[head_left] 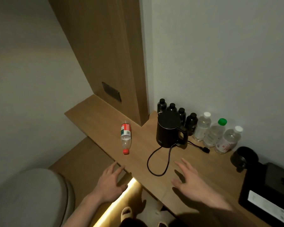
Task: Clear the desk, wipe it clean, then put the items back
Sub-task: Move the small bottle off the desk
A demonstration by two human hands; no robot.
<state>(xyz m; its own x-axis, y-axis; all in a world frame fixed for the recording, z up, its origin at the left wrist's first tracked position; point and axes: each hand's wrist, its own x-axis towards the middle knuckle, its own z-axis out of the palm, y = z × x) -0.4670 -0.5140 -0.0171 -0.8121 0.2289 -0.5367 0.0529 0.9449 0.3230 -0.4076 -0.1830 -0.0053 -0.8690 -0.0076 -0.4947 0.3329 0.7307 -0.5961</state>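
While both reach forward, left hand (108, 182) at desk (138, 161) edge, right hand (189, 181) over it, fingers splayed, holding nothing

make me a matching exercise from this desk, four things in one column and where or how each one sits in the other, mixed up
Things
1. black electric kettle
2. clear plastic bottle with red cap
3. clear plastic bottle with green cap
4. black mug

Places or states
A. lying on its side
B. upright between two white-capped bottles
C. cord looped in front of it
D. beside the black tray, far right

Pairs: 1-C, 2-A, 3-B, 4-D
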